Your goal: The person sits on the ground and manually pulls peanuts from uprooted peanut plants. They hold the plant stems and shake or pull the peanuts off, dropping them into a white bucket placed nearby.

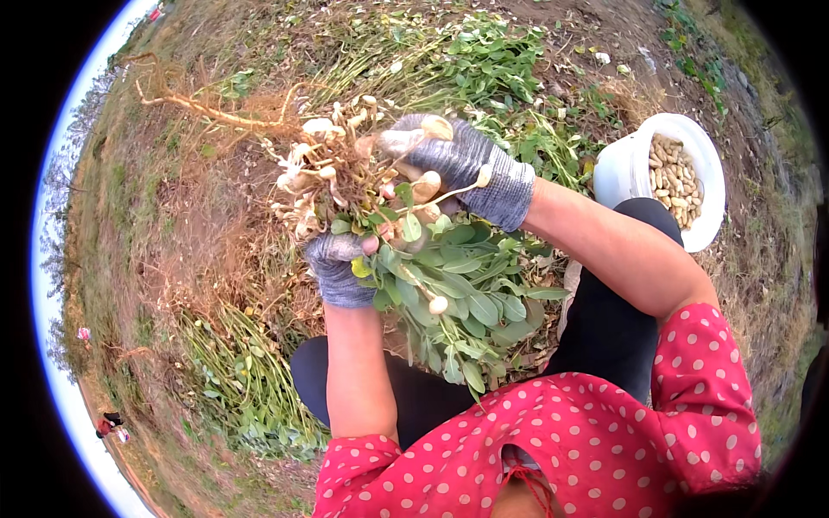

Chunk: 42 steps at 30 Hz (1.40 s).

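Observation:
An uprooted peanut plant (466,291) is held up in front of me, its leaves hanging towards my lap. Its roots and pale pods (311,181) point away from me, and one long bare root reaches out to the left. My left hand (343,269), in a grey knitted glove, grips the stems just below the pods. Among the pods on the right side is my gloved right hand (460,165), fingers curled around some of them. Its fingertips are partly hidden and blurred. A few pods dangle on thin stalks beside the right wrist.
A white plastic bucket (618,168) holding peanut pods (673,178) stands by my right knee, tilted in view. Piles of peanut plants lie on the ground ahead (486,61) and at left (252,382). Far off at left is a person (103,426).

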Tool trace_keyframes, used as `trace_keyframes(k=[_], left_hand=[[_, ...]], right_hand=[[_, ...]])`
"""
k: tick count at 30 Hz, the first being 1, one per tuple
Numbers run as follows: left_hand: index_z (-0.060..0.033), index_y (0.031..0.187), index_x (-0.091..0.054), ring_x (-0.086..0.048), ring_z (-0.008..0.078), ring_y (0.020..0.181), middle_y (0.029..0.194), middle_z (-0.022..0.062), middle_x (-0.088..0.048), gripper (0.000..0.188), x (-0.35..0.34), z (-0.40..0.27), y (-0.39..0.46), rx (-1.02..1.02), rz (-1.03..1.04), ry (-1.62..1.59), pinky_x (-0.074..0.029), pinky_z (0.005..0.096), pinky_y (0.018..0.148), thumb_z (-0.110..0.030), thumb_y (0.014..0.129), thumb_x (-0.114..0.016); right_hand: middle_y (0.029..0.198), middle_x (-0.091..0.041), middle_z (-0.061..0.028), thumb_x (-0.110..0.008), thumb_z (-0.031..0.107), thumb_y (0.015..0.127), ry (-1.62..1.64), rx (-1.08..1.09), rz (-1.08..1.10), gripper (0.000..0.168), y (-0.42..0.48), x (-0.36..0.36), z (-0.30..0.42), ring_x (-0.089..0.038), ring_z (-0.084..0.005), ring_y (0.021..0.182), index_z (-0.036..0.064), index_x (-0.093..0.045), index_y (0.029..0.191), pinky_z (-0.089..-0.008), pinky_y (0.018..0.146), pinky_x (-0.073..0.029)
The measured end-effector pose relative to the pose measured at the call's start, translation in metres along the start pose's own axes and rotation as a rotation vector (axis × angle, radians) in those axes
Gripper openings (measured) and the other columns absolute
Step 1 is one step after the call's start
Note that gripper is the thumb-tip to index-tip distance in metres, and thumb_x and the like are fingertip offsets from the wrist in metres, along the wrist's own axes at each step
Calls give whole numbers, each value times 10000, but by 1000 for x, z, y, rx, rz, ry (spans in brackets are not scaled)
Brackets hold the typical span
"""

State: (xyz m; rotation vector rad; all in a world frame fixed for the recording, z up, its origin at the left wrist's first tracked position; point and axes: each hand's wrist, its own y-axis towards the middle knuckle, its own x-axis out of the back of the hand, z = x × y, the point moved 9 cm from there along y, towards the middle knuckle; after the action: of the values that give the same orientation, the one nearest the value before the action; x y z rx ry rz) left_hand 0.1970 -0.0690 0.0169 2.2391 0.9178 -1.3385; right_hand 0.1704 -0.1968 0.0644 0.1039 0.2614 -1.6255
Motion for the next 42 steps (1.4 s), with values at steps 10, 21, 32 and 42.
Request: trace_keyframes(k=[10,21,32,42], left_hand=[[64,1147,-503,-606,289,879,1031,186,-605,701,-44,19,2,117,3,196,-523,414,781,21,471,-681],[46,1173,-482,-607,321,862,1019,167,-600,720,-36,14,-4,107,0,312,-536,451,765,16,485,-691],[71,1083,-556,-614,296,898,997,179,-621,619,-9,23,-4,271,-75,194,-545,419,762,36,499,-760],[-61,1029,-495,-553,264,618,774,68,-543,448,-28,-20,-22,-40,97,-54,-469,416,514,-443,803,-554]], right_hand=[[862,-570,-31,-599,179,837,-129,-154,172,182,-6,8,2,-572,-120,742,46,-605,962,-267,606,-496],[684,-624,-91,-555,377,857,-778,211,160,331,1,8,36,-608,-171,550,52,-614,879,-314,547,-500],[655,-614,-134,-527,424,864,-1033,256,-2,393,23,17,33,-594,-251,619,53,-634,793,-364,662,-488],[575,-530,56,-574,296,863,-103,-31,-229,236,11,123,56,-414,-1,419,69,-620,911,-148,343,-299]])
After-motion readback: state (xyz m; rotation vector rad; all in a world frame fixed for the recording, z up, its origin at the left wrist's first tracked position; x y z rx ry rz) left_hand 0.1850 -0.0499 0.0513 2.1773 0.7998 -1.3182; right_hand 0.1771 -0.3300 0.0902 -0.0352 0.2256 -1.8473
